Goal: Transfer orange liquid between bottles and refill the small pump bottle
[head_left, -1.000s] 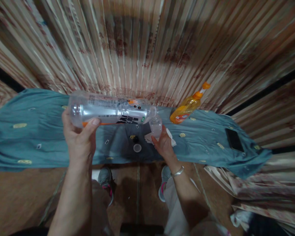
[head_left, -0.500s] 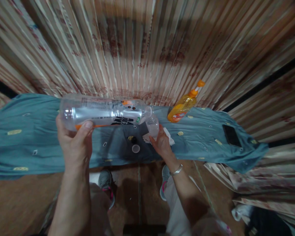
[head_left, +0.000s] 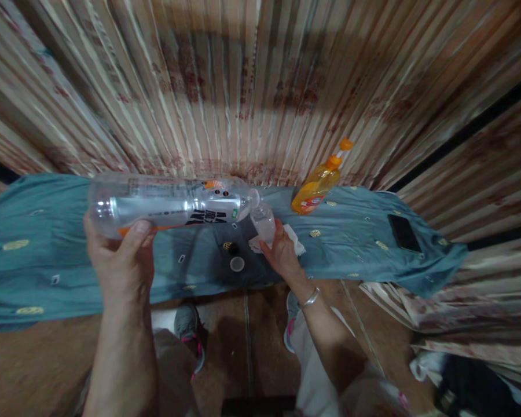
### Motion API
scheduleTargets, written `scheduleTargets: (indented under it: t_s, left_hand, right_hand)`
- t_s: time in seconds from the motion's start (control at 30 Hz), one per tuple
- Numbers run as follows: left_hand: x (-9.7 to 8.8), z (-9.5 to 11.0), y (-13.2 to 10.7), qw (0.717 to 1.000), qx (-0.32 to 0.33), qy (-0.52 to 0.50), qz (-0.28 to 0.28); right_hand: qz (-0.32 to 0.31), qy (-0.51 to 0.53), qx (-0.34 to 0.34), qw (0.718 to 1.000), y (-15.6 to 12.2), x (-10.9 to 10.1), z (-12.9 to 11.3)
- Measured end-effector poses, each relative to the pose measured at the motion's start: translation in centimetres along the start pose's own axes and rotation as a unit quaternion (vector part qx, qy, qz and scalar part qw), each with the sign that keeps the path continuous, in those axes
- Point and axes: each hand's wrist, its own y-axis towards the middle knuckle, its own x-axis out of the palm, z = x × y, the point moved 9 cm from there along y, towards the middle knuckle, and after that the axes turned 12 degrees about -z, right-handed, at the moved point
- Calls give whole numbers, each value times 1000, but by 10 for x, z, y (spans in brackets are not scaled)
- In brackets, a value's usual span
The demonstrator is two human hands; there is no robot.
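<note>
My left hand (head_left: pixel 124 258) is wrapped round the base end of a large clear plastic bottle (head_left: pixel 165 202) with an orange and black label. The bottle lies level in the air, its uncapped neck pointing right. Just below that neck, my right hand (head_left: pixel 282 252) grips a small clear plastic bottle (head_left: pixel 264 223), tilted, its mouth close to the big one's opening. I cannot tell whether the two mouths touch. Beneath my right hand lies a white tissue (head_left: pixel 296 240). A clear round lid (head_left: pixel 237 264) and a small black cap (head_left: pixel 233 249) rest on the cloth to its left.
A teal patterned cloth (head_left: pixel 69 220) covers the narrow table. Toward the back right stands an orange dish soap bottle (head_left: pixel 315 188) with a pump top. A black phone (head_left: pixel 404 233) lies at the right end. Pleated curtains (head_left: pixel 217 87) hang behind.
The view has shifted a little, so both hands and the bottles appear slightly farther left. Both grips are the same, with the bottle mouths still close together.
</note>
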Motion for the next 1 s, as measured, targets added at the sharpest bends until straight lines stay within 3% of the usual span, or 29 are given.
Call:
scheduleTargets:
  t_s: [0.67, 1.0]
  left_hand:
    - [0, 6, 1, 1000, -14, -8, -5]
    - [-3, 6, 2, 998, -36, -44, 25]
  right_hand:
    - [1, 0, -12, 1000, -1, -1, -5]
    - [-5, 0, -11, 1000, -1, -1, -5]
